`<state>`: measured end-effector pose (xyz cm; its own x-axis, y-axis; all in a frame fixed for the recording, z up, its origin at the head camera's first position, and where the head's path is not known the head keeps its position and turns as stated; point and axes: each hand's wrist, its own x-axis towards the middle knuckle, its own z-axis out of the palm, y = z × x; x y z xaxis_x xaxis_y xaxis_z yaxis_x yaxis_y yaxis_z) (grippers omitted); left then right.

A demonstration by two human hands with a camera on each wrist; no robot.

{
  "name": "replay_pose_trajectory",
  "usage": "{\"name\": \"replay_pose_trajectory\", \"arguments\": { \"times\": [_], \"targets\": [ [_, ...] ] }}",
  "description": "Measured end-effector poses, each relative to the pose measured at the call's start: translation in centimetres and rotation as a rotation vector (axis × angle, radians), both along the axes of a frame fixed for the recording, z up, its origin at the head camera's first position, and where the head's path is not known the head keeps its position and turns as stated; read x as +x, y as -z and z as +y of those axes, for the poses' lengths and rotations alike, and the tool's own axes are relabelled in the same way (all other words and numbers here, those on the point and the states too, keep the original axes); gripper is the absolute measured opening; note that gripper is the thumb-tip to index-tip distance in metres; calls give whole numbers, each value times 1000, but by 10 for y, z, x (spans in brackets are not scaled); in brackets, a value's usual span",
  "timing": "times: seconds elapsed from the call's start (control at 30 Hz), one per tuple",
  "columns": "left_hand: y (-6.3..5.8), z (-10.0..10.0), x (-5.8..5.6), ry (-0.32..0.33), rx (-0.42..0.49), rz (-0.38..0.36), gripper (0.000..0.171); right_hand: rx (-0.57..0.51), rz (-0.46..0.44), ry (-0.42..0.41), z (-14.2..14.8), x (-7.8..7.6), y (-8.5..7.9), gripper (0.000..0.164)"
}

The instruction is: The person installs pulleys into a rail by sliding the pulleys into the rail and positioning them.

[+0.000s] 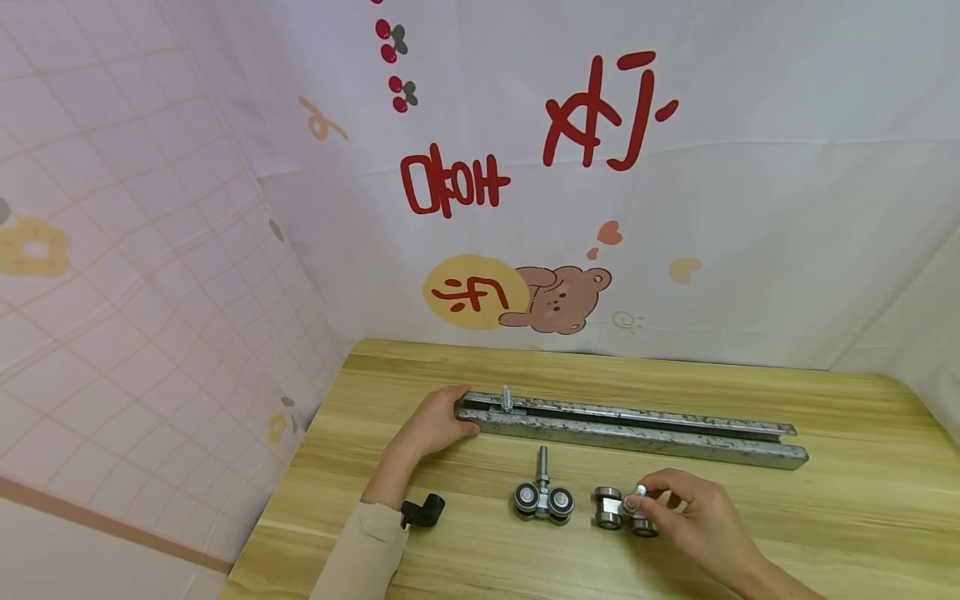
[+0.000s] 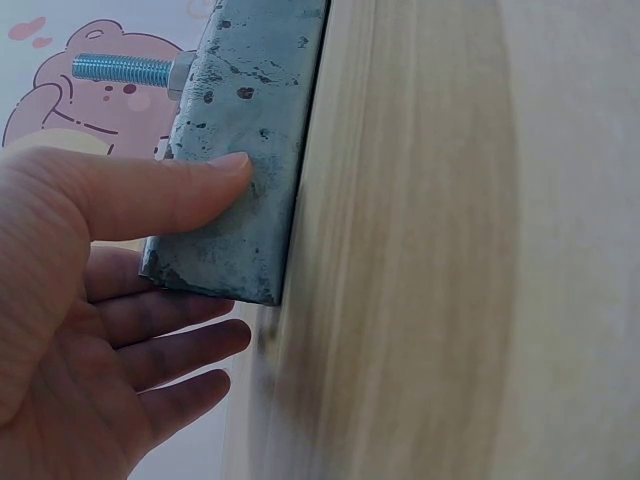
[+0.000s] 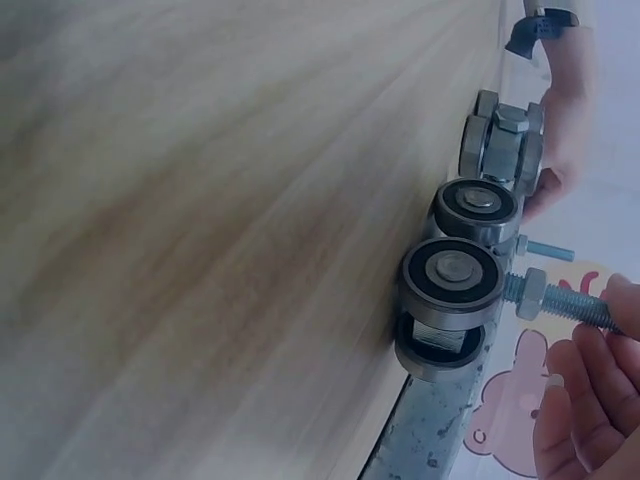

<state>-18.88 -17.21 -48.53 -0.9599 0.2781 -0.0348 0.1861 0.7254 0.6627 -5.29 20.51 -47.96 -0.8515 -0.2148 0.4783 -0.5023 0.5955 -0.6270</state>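
Note:
My left hand (image 1: 438,421) holds the left end of a long, worn metal rail (image 1: 637,443) with a slot along its top. In the left wrist view the thumb (image 2: 190,195) lies on the rail's side wall, fingers behind its end. A threaded bolt (image 1: 507,398) stands upright from the slot near that hand. My right hand (image 1: 701,517) pinches the threaded stem of a roller trolley (image 3: 455,275), whose wheels are at the tabletop, stem angled up. Left of it, a second roller trolley (image 1: 543,493) lies with its stem pointing toward the rail.
The wooden table (image 1: 862,500) meets a white cloth backdrop (image 1: 787,250) with printed figures behind the rail. Another patterned cloth (image 1: 150,333) hangs on the left. A black wrist-camera mount (image 1: 424,511) juts from the left sleeve over the table.

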Motion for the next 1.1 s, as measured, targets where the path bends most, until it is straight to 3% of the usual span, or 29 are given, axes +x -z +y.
{"name": "replay_pose_trajectory", "arguments": {
  "times": [0.3, 1.1],
  "targets": [
    [-4, 0, 1, 7, -6, 10, 76, 41, 127, -51, 12, -5, 0, 43],
    [-2, 1, 1, 9, -4, 20, 75, 118, 174, -20, 37, -6, -2, 43]
  ]
}}
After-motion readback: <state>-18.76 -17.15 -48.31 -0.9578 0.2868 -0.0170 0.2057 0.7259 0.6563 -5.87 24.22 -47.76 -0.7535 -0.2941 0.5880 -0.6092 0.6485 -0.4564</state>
